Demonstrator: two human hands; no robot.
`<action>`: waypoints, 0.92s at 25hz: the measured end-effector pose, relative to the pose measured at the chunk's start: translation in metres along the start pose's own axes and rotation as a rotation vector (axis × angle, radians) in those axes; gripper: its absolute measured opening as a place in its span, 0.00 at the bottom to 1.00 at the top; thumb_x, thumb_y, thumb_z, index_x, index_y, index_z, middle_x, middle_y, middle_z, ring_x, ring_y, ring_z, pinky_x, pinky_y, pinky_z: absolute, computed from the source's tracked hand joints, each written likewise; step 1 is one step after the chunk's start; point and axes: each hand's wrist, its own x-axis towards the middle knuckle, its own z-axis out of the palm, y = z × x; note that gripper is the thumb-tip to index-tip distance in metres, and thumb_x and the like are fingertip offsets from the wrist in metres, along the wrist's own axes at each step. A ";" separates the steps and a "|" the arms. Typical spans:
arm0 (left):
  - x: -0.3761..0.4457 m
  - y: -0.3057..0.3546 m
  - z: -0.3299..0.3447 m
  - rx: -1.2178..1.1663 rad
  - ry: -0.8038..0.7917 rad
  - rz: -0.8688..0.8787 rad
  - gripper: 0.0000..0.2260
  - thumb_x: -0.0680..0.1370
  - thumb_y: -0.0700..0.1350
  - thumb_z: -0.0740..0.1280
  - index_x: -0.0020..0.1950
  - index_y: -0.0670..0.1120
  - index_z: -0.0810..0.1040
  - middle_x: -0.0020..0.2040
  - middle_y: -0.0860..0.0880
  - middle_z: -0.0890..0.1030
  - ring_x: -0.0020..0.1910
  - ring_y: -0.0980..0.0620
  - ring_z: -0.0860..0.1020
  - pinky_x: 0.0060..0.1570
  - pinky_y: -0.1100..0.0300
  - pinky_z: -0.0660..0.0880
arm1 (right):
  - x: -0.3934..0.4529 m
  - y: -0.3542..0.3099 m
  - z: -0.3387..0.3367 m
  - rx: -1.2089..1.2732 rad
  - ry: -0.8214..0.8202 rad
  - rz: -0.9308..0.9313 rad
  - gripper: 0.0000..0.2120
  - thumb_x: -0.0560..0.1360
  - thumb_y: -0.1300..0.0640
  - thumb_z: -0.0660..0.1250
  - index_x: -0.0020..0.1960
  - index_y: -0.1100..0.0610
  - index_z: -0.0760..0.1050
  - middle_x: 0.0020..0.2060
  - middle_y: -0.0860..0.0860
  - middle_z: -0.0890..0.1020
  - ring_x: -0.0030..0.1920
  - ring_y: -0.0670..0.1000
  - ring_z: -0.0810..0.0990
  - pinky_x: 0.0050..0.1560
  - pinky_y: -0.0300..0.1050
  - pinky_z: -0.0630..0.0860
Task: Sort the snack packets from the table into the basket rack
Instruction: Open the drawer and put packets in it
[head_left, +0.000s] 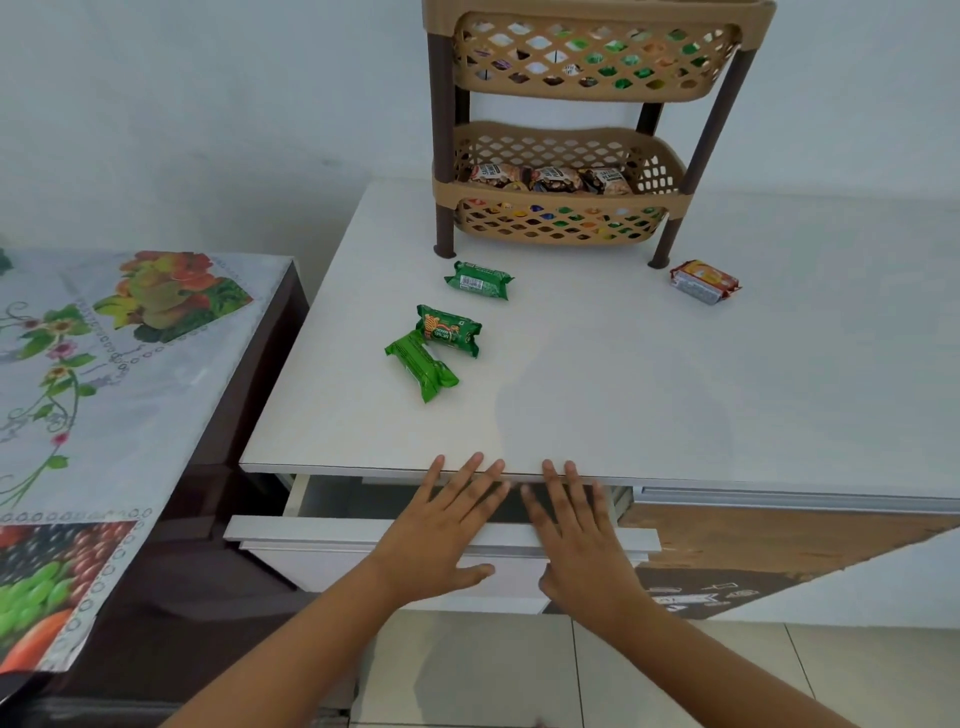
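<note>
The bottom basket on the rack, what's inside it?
The lower basket holds brown snack packets lying on top. Through the holes in its front wall, bits of other colourful wrappers show underneath, but the wall hides what those are and how many.

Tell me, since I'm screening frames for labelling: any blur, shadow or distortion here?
Head view: wide-angle bending bows the table edge; soft, even light, with a faint shadow on the tabletop beyond both hands; green packets fairly sharp, their print hardly legible; basket rack top cropped.
</note>
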 end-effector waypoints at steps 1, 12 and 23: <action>-0.003 0.000 0.002 0.001 -0.013 0.003 0.38 0.73 0.67 0.54 0.75 0.44 0.54 0.76 0.45 0.54 0.75 0.43 0.52 0.68 0.40 0.51 | -0.004 -0.002 0.001 -0.008 -0.008 -0.030 0.45 0.60 0.52 0.71 0.73 0.59 0.59 0.73 0.62 0.59 0.74 0.61 0.45 0.71 0.57 0.39; -0.022 0.019 0.003 -0.084 -0.045 -0.037 0.33 0.77 0.64 0.40 0.74 0.46 0.39 0.76 0.48 0.39 0.74 0.47 0.36 0.73 0.49 0.40 | -0.031 -0.003 0.010 -0.014 -0.064 -0.102 0.43 0.72 0.40 0.55 0.73 0.53 0.31 0.71 0.52 0.29 0.71 0.55 0.26 0.71 0.50 0.30; -0.073 0.074 0.012 -0.302 -0.111 -0.216 0.34 0.74 0.64 0.33 0.76 0.48 0.42 0.77 0.51 0.44 0.73 0.55 0.36 0.71 0.57 0.38 | -0.107 -0.042 0.003 -0.058 0.023 -0.049 0.37 0.67 0.38 0.66 0.69 0.58 0.67 0.68 0.56 0.72 0.69 0.57 0.69 0.69 0.52 0.42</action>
